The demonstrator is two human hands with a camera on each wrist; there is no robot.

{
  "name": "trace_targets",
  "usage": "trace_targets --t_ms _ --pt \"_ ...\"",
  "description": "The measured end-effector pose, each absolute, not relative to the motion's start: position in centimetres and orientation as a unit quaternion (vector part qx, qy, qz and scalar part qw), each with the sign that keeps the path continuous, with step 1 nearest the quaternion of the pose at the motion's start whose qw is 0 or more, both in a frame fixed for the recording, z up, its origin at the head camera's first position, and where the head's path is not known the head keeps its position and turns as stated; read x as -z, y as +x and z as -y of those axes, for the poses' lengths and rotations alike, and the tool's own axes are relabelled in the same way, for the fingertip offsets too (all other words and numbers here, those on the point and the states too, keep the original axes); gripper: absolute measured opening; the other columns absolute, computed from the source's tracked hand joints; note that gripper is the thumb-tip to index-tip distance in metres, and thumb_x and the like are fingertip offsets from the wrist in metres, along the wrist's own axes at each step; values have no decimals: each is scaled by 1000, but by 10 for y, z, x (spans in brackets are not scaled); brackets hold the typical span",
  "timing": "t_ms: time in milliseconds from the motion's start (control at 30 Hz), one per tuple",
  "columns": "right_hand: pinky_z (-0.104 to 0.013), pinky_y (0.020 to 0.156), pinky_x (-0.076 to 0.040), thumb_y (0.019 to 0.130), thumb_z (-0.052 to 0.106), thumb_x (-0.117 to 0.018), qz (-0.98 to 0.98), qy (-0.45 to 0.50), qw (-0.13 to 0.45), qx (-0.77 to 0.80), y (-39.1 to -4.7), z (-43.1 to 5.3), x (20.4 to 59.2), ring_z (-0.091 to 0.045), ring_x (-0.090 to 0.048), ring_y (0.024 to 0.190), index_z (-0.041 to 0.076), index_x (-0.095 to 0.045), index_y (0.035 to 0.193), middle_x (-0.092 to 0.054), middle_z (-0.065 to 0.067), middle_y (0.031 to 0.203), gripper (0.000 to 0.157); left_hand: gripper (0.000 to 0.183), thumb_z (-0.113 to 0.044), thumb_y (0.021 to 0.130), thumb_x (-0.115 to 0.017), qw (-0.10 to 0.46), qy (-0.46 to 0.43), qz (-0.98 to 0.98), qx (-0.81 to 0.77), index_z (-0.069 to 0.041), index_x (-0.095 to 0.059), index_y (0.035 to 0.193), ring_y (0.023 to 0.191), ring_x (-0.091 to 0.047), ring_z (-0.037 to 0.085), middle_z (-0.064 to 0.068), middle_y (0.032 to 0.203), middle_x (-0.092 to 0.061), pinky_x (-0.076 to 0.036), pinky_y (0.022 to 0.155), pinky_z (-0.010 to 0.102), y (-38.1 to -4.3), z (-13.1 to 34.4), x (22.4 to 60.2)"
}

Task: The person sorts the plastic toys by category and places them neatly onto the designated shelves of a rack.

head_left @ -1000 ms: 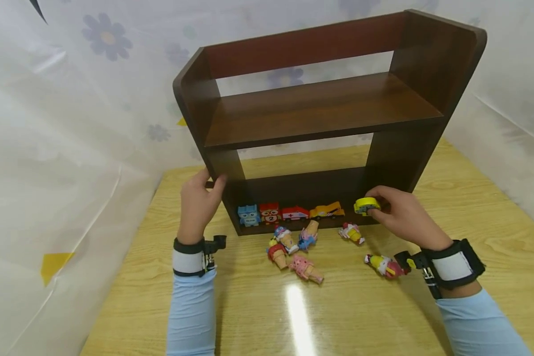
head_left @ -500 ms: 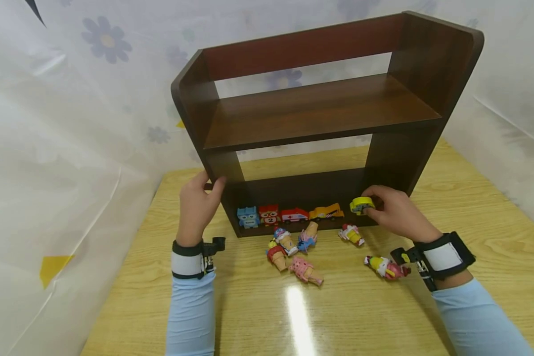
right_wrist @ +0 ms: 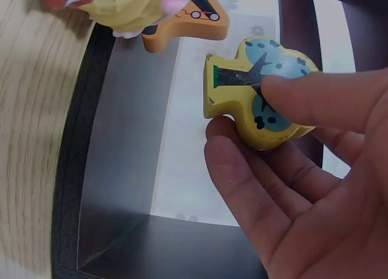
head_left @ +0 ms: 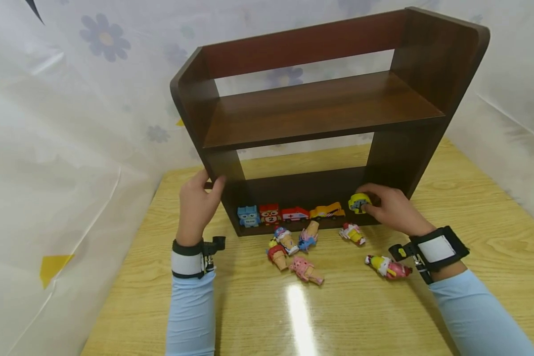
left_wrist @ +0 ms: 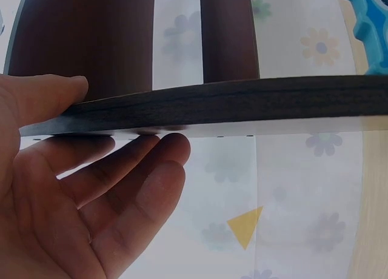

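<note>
My left hand [head_left: 198, 207] grips the left side panel of a dark brown wooden shelf [head_left: 320, 111]. In the left wrist view the thumb [left_wrist: 54, 94] lies on the panel's inner side, the other fingers on its outer side. At the right part of the lower level, my right hand [head_left: 396, 210] pinches a yellow toy tree [head_left: 359, 202] between thumb and fingers. The right wrist view shows the tree's printed face, with a dark trunk [right_wrist: 236, 77] and blue-green crown. Left of it stand a blue owl block [head_left: 248, 216], a red owl block [head_left: 269, 213], a toy ambulance [head_left: 295, 213] and a yellow toy truck [head_left: 328, 211].
Several ice-cream-cone figures lie on the wooden table [head_left: 249, 311] before the shelf, among them a pink one [head_left: 307, 269]. To the right are a small figure [head_left: 352, 233] and a yellow-and-pink one [head_left: 388, 267]. A flowered sheet [head_left: 115, 99] hangs behind.
My right hand has moved a little left and inward over the lower level, and the toy tree has turned from tilted to more upright. My left hand keeps its place on the shelf.
</note>
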State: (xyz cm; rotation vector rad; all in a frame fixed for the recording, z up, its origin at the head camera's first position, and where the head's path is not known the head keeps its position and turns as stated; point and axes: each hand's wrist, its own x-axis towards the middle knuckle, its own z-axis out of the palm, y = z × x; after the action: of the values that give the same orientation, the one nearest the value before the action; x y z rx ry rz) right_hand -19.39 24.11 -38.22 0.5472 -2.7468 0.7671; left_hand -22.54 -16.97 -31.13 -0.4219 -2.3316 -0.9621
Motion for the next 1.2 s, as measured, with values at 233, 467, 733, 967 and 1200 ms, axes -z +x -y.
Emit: trace_targets --t_ms 233,467,733,967,1200 --pt "-35 62 -41 84 7 -65 948 169 88 -255 -200 -244 387 -21 -50 71 5 -61 111 -61 -9 85 27 20 -24 91 -61 285 -152 875 361 -6 -68 97 82 -67 28 14 94 -72 -58 70 45 -226 170 311" --pt "-36 65 -44 84 7 -65 950 160 55 -262 -208 -245 392 -24 -52 75 3 -60 109 -62 -13 91 26 21 -24 91 -61 283 -150 875 362 -6 -68 98 83 -66 27 14 96 -72 -58 72 45 -226 170 311" --pt "-40 68 -46 84 7 -65 951 160 35 -263 -211 -246 396 -25 -54 78 2 -59 110 -64 -15 96 27 21 -25 91 -61 284 -153 875 361 -6 -68 99 83 -66 27 14 96 -72 -58 72 45 -226 169 311" --pt "-41 68 -46 85 6 -63 954 151 19 -258 -214 -245 401 -25 -54 78 0 -58 111 -63 -17 97 27 20 -24 91 -61 286 -158 873 363 -7 -68 99 84 -66 26 13 96 -72 -58 72 44 -227 170 311" --pt "-45 71 -48 86 7 -63 957 144 7 -251 -215 -244 403 -27 -55 82 -2 -57 114 -63 -20 101 30 21 -24 92 -61 287 -158 874 358 -6 -68 100 83 -66 27 14 96 -72 -58 72 44 -227 170 312"
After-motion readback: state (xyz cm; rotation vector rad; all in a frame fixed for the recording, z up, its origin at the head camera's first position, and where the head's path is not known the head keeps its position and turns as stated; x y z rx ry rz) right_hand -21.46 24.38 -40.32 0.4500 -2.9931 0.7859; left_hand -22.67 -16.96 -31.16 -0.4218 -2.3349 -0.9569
